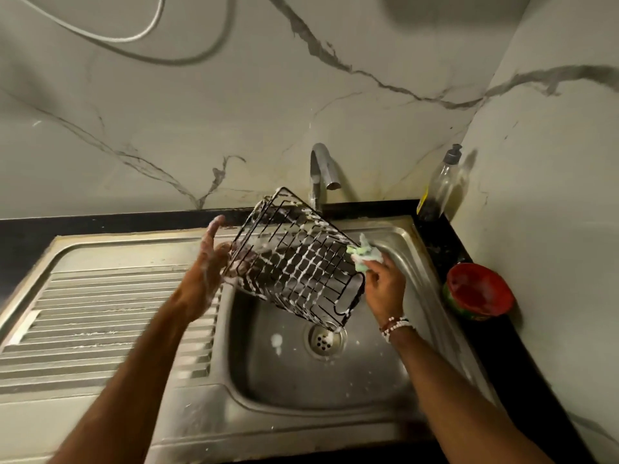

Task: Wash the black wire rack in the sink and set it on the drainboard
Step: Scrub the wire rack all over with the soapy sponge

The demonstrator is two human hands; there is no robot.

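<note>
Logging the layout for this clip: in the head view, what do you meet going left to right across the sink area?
drainboard → left hand → black wire rack → green scrubber, held in the right hand → clear bottle → red bowl

Arms of one person at the sink. Left forearm (134,356) and right forearm (469,396): both bare along all the length in view. Left hand (204,276): wet, flecked with white soap foam over palm and fingers. Right hand (385,289): bare, with a little foam at the fingertips. Right wrist: a bracelet of white beads (398,328), worn just beside a thinner band of red and dark beads (388,322).
</note>
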